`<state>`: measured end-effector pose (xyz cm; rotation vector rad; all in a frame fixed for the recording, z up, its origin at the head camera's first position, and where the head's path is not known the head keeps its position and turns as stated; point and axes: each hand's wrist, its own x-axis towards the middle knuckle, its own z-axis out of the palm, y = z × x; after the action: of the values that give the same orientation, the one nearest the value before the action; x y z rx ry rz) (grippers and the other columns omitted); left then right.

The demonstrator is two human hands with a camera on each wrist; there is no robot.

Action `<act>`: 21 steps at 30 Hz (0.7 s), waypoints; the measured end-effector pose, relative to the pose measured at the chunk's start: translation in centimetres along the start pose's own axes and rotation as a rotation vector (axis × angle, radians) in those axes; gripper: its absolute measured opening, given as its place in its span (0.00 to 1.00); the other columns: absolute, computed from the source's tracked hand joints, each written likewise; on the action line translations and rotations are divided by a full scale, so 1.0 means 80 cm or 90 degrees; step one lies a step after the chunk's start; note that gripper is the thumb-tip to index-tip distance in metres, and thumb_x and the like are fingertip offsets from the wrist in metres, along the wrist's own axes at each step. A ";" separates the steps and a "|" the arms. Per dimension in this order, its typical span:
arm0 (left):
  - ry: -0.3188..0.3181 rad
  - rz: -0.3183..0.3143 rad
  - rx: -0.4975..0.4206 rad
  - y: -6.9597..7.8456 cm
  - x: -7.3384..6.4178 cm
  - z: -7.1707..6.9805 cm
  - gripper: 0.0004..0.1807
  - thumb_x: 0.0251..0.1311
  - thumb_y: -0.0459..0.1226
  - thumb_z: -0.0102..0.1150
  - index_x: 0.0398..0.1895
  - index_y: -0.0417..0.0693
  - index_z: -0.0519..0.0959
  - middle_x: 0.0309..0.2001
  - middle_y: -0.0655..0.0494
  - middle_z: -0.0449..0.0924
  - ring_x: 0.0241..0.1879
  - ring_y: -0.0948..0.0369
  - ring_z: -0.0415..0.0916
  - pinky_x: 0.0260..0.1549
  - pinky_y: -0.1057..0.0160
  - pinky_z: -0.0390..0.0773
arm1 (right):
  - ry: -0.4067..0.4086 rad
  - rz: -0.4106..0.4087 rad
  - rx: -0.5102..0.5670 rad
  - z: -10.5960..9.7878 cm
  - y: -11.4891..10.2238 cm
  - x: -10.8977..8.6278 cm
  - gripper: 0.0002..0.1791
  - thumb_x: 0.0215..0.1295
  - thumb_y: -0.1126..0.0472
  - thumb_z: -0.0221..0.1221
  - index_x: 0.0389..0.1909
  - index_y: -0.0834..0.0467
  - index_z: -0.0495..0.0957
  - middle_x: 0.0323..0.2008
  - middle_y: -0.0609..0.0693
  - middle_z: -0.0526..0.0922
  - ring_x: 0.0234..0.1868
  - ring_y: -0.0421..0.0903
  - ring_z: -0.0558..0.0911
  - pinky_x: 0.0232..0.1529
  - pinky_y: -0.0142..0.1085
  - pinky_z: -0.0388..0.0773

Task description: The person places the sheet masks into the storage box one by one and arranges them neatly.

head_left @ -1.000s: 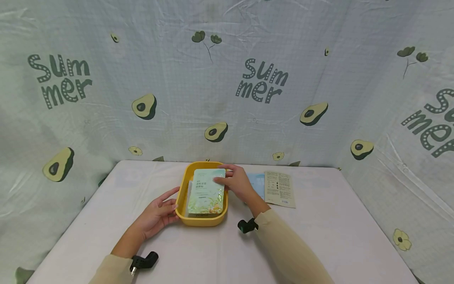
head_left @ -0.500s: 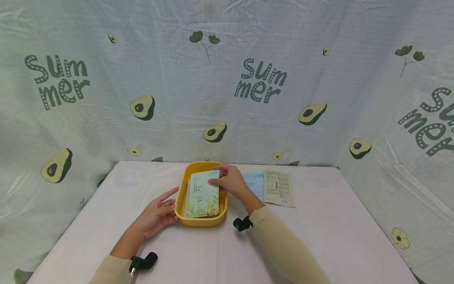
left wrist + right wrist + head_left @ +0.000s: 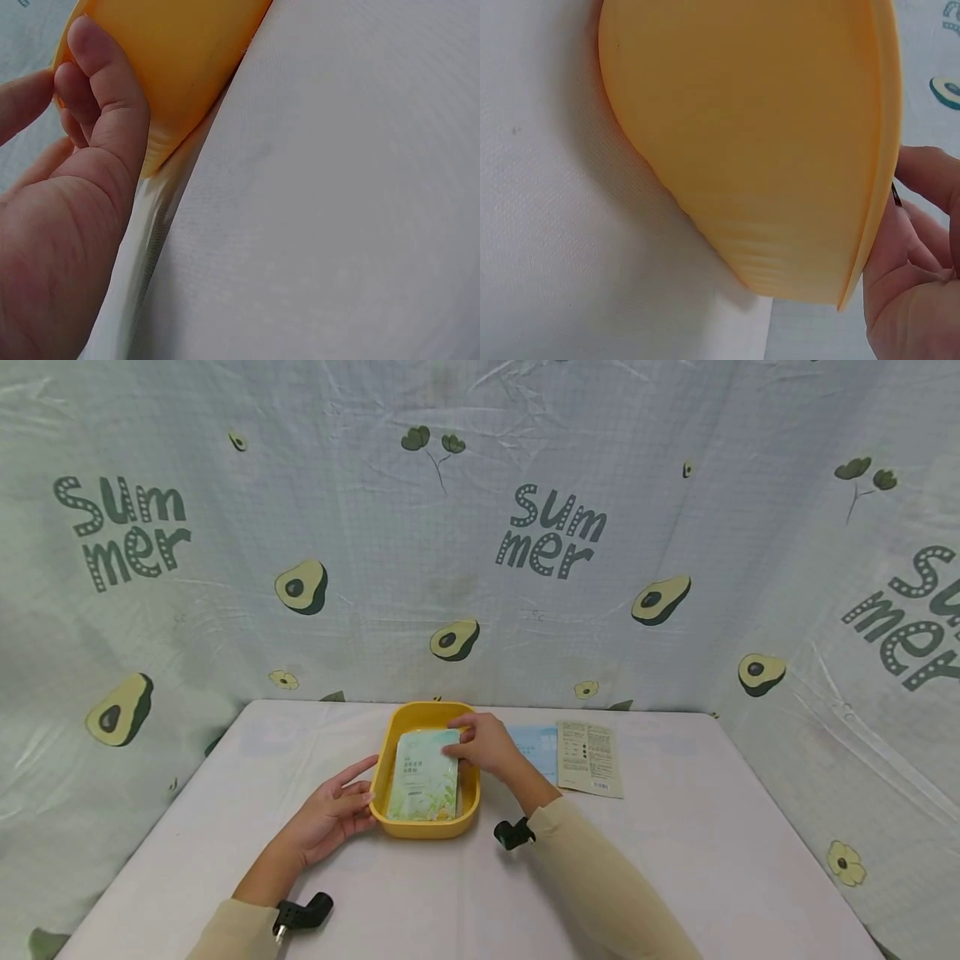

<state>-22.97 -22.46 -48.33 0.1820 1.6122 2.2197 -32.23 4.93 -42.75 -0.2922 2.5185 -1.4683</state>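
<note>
A yellow plastic tray (image 3: pixel 431 830) stands at the back middle of the table. Inside lies a pale green printed sachet (image 3: pixel 423 777), and at its right side the edge of something under it shows. My right hand (image 3: pixel 483 747) pinches the sachet's upper right corner, thumb on its face. In the right wrist view, the tray's wall (image 3: pixel 742 135) covers most of what those fingers hold. My left hand (image 3: pixel 333 822) holds the tray's left rim. The left wrist view shows its fingers (image 3: pixel 112 97) against the tray's outer wall (image 3: pixel 187 60).
Right of the tray lie a light blue sachet (image 3: pixel 538 750), partly behind the right wrist, and a beige sachet (image 3: pixel 589 760) covered in print. Behind the white table (image 3: pixel 645 877) hangs a patterned curtain (image 3: pixel 360 527). Each wrist wears a small black camera (image 3: pixel 303 912).
My right hand has shifted left and lowered the sachet flat into the tray, slightly toward the front left. The left hand and the tray stay put.
</note>
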 end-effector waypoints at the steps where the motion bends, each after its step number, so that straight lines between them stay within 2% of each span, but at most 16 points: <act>1: 0.003 -0.002 0.001 0.000 0.000 0.000 0.41 0.74 0.27 0.49 0.84 0.49 0.43 0.50 0.56 0.78 0.41 0.62 0.80 0.46 0.64 0.85 | -0.003 0.002 0.003 0.000 0.000 0.000 0.28 0.60 0.61 0.73 0.62 0.57 0.80 0.36 0.54 0.77 0.27 0.47 0.84 0.32 0.34 0.86; 7: 0.011 -0.011 0.003 0.001 0.001 0.000 0.41 0.74 0.28 0.51 0.84 0.51 0.44 0.50 0.56 0.78 0.41 0.61 0.80 0.46 0.64 0.85 | -0.010 0.003 0.018 -0.003 0.003 0.000 0.26 0.59 0.61 0.73 0.59 0.57 0.80 0.30 0.54 0.78 0.24 0.48 0.87 0.30 0.35 0.86; 13: 0.005 -0.008 -0.002 -0.001 0.001 -0.001 0.42 0.74 0.28 0.51 0.84 0.50 0.44 0.50 0.56 0.78 0.41 0.61 0.80 0.45 0.64 0.85 | -0.038 -0.021 0.028 -0.009 0.006 -0.001 0.26 0.60 0.65 0.72 0.61 0.59 0.80 0.33 0.53 0.75 0.25 0.47 0.86 0.34 0.36 0.87; 16: 0.001 -0.004 -0.004 -0.002 0.001 -0.002 0.41 0.74 0.27 0.50 0.84 0.50 0.43 0.49 0.56 0.78 0.41 0.61 0.80 0.44 0.64 0.85 | -0.052 -0.023 0.033 -0.011 0.005 -0.002 0.27 0.61 0.67 0.70 0.62 0.61 0.78 0.35 0.54 0.80 0.26 0.47 0.87 0.35 0.37 0.88; 21: -0.002 -0.001 -0.003 -0.002 0.002 -0.003 0.41 0.74 0.27 0.49 0.84 0.50 0.44 0.50 0.55 0.78 0.41 0.61 0.80 0.45 0.64 0.85 | -0.045 -0.014 0.045 -0.013 0.004 -0.002 0.27 0.60 0.66 0.71 0.61 0.62 0.77 0.37 0.55 0.85 0.27 0.47 0.89 0.35 0.37 0.88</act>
<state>-23.13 -22.54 -48.60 0.1831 1.6050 2.2208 -32.35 6.03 -42.49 -0.3541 2.4101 -1.5228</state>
